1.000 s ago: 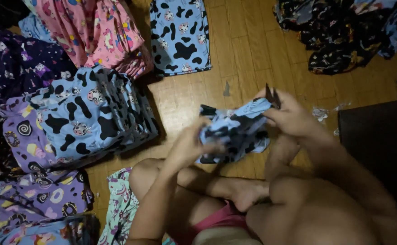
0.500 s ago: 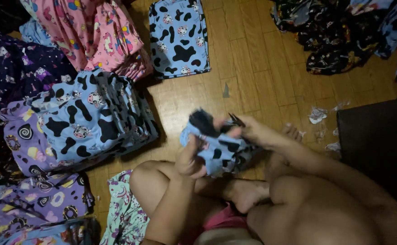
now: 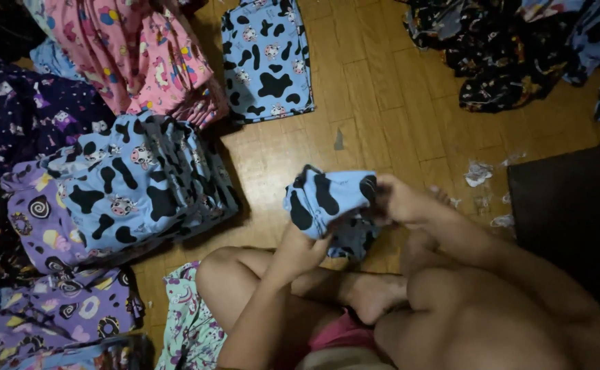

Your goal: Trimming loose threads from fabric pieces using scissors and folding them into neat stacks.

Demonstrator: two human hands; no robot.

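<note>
Both hands' fingers closed on blue cow-print garment (image 3: 329, 199) — left hand (image 3: 300, 250) underneath, right hand (image 3: 396, 202) at edge

Garment held in both hands (image 3: 331, 199) — light blue with black cow patches. Folded stack (image 3: 135, 185) — same light blue, black patches, small cow faces. Flat piece (image 3: 266, 58): identical print. Pile (image 3: 142, 55): pink with multicoloured dots. Pile (image 3: 32, 219): purple with spirals and rings. Heap (image 3: 499, 48): black with small pale motifs. Floor (image 3: 389, 109): yellow-brown wood planks.
</note>
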